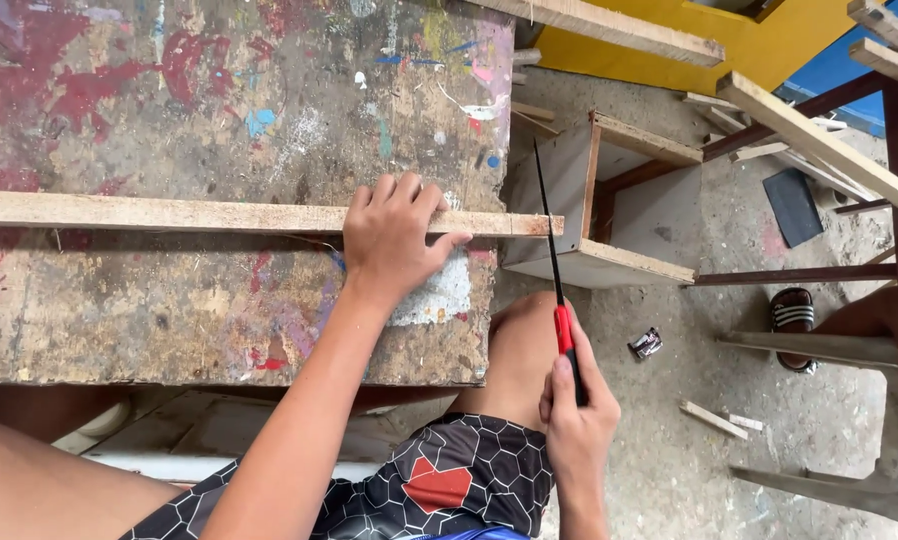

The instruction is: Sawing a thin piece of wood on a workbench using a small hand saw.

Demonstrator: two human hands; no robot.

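Thin wooden slat [219, 214] lies across the paint-stained counter [169, 100], end overhanging the edge; looks light, stiff, likely springy. Left hand [394, 240] presses flat on it near the overhang, grip apart. Right hand [577, 420] is clamped on the red-handled saw [557, 270], blade at the slat's tip.

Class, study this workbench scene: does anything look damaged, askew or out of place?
The workbench top is worn and paint-splattered. Wood offcuts and a crumpled wrapper litter the concrete floor.
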